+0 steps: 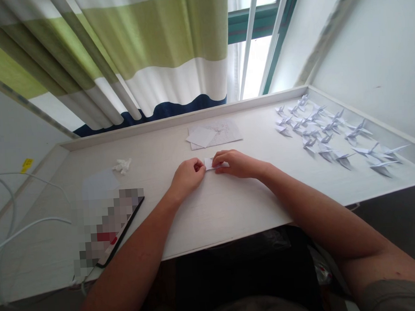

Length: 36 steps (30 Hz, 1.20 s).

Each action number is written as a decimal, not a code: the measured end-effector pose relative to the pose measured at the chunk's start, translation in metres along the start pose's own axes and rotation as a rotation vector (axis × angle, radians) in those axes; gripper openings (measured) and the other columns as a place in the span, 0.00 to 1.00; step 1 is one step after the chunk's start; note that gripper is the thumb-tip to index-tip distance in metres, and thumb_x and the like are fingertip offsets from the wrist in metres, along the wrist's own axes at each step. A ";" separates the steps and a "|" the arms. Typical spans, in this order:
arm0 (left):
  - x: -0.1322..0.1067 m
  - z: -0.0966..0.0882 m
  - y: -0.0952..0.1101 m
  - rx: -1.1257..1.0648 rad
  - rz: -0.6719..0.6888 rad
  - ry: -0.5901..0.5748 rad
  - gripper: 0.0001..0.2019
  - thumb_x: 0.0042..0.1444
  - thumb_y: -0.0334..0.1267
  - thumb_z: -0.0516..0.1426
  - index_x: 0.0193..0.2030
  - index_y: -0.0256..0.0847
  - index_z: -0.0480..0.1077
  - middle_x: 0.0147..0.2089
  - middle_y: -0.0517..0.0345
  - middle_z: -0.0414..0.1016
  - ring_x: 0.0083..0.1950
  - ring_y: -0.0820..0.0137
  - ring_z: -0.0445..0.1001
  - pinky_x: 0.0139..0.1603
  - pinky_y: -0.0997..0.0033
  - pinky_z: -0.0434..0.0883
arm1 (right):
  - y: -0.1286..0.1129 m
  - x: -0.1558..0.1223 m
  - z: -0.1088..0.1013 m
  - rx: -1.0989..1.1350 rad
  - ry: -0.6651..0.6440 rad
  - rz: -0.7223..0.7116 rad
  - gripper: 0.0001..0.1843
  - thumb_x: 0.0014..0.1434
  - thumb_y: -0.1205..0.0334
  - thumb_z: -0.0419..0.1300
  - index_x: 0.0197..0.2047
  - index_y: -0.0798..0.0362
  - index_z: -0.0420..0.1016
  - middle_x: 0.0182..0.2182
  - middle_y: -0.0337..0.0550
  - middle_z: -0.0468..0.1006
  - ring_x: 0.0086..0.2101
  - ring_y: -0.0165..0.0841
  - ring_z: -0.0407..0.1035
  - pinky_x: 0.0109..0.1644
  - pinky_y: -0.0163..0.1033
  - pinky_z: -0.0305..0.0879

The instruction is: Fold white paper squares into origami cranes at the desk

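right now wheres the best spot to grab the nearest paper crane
Pinch the paper crane at its folded middle, coming from above on the side of your right hand. The middle looks like the thickest part, while the thin pointed tips stick out and would probably bend.

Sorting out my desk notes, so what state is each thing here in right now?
Left hand, pinching the small paper
Right hand, pinching the small paper's other end
Small white paper, folded, held between both hands
Paper cranes, folded, lying in loose rows
Paper square, flat on the printed sheet
Printed sheet, flat on the desk
Tissue, crumpled
Curtain, hanging in folds
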<state>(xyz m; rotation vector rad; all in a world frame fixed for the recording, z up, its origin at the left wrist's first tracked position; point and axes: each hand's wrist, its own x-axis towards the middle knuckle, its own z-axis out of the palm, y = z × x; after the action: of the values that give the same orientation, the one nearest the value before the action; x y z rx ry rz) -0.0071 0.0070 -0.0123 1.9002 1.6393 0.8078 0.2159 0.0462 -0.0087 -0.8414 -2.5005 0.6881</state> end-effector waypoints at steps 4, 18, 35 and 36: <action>0.001 -0.002 -0.003 -0.013 0.025 -0.053 0.05 0.56 0.40 0.61 0.32 0.44 0.77 0.29 0.54 0.80 0.31 0.63 0.74 0.34 0.64 0.65 | 0.001 0.002 0.003 0.013 0.021 0.006 0.04 0.65 0.67 0.67 0.42 0.52 0.85 0.41 0.48 0.84 0.40 0.37 0.75 0.47 0.41 0.69; -0.002 -0.004 0.008 0.075 -0.059 -0.091 0.04 0.56 0.33 0.59 0.34 0.42 0.77 0.32 0.56 0.80 0.34 0.63 0.75 0.37 0.64 0.66 | 0.003 0.001 0.002 -0.042 0.057 -0.007 0.15 0.71 0.70 0.57 0.53 0.52 0.83 0.46 0.50 0.86 0.44 0.40 0.79 0.51 0.45 0.72; -0.002 -0.004 0.011 -0.196 -0.083 -0.128 0.09 0.61 0.38 0.59 0.37 0.41 0.81 0.38 0.52 0.88 0.43 0.59 0.84 0.49 0.62 0.73 | 0.011 -0.001 0.013 -0.368 0.007 -0.148 0.12 0.75 0.66 0.53 0.46 0.55 0.79 0.44 0.53 0.77 0.42 0.40 0.70 0.44 0.44 0.71; -0.002 -0.004 0.011 -0.210 -0.091 -0.130 0.09 0.61 0.38 0.59 0.37 0.41 0.81 0.38 0.52 0.88 0.43 0.59 0.84 0.50 0.62 0.74 | 0.010 -0.001 0.014 -0.392 0.002 -0.151 0.12 0.75 0.66 0.54 0.46 0.55 0.80 0.44 0.53 0.77 0.42 0.40 0.70 0.43 0.43 0.70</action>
<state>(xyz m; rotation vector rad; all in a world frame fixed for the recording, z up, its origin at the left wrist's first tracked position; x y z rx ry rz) -0.0022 0.0034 -0.0016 1.6841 1.4889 0.7701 0.2139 0.0487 -0.0254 -0.7660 -2.7053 0.1463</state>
